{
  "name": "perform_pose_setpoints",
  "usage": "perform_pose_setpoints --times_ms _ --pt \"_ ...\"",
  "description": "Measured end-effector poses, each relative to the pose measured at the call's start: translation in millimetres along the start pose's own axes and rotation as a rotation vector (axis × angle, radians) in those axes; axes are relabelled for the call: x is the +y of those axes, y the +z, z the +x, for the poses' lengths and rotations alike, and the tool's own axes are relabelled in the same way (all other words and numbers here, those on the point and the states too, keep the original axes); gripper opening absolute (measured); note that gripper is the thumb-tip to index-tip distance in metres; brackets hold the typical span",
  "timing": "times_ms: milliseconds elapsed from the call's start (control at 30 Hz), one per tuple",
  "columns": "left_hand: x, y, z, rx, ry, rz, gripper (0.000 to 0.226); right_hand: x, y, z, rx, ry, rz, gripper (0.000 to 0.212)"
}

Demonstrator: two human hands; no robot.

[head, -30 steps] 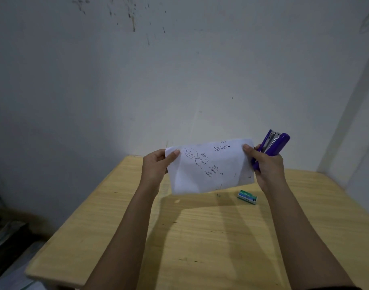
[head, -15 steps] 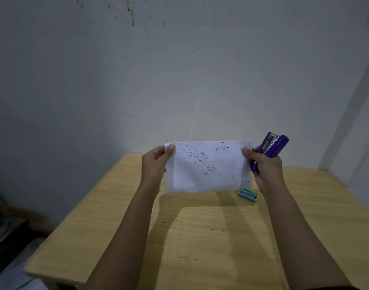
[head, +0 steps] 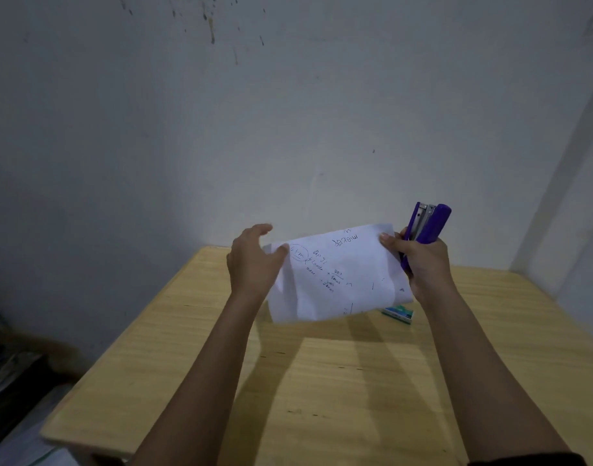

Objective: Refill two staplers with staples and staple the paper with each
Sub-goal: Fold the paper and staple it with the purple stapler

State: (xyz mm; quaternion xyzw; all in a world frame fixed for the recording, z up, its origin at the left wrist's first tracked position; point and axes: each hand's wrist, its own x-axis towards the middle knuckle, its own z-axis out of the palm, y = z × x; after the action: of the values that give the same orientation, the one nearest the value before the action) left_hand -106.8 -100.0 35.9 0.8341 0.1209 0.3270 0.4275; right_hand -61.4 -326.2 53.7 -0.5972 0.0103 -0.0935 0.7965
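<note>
A white sheet of paper [head: 338, 274] with handwriting hangs above the wooden table [head: 322, 381], its right side higher than its left. My right hand [head: 422, 264] grips a purple stapler [head: 429, 227] upright, and its thumb pinches the paper's right corner against it. My left hand [head: 251, 260] is at the paper's left corner. Its thumb lies on the sheet and its fingers are spread loosely above the edge, a little blurred. A small green and blue staple box [head: 399, 313] lies on the table just below the paper. Only one stapler is in view.
A plain white wall stands right behind the table, with a corner at the right. Dark objects [head: 9, 375] sit low on the floor to the left of the table's edge.
My left hand has loosened its pinch on the paper's left corner and its fingers have lifted. The sheet has tilted, left side down. My right hand keeps the stapler and the paper.
</note>
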Motion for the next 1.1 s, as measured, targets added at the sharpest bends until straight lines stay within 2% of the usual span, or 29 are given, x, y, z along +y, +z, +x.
perform_pose_setpoints --times_ms 67,133,233,300,467,567,667,767,900,1033,1100 --pt "14 -1 1 -0.078 0.15 0.114 0.041 -4 4 -1 -0.03 -0.011 -0.015 0.029" --pt "27 -1 0 -0.221 0.235 0.129 0.04 -8 8 -3 -0.06 -0.018 -0.063 0.03" --pt "37 -2 -1 -0.412 0.25 0.022 0.028 -14 12 -6 -0.107 -0.025 -0.119 0.029" --pt "39 -2 -2 -0.448 0.204 -0.068 0.022 -17 13 -7 -0.124 -0.032 -0.13 0.03" --pt "37 -2 -6 -0.382 0.121 -0.186 0.015 -18 8 -9 -0.179 -0.063 -0.159 0.03" --pt "38 -1 -8 -0.311 0.107 -0.205 0.017 -18 10 -12 -0.134 -0.122 -0.149 0.024" --pt "32 -1 -8 -0.162 0.046 -0.276 0.019 -18 7 -14 -0.043 -0.177 -0.027 0.016" --pt "25 -1 -11 -0.059 -0.091 -0.438 0.02 -10 -1 -14 -0.01 -0.117 0.176 0.018" --pt "20 5 -14 0.009 -0.267 -0.649 0.027 5 3 -21 -0.122 -0.028 0.242 0.023" --pt "21 12 -15 0.052 -0.349 -0.771 0.03 16 17 -34 -0.302 -0.02 0.085 0.021" --pt "20 13 -16 0.077 -0.372 -0.787 0.029 19 21 -35 -0.286 -0.027 0.012 0.024"
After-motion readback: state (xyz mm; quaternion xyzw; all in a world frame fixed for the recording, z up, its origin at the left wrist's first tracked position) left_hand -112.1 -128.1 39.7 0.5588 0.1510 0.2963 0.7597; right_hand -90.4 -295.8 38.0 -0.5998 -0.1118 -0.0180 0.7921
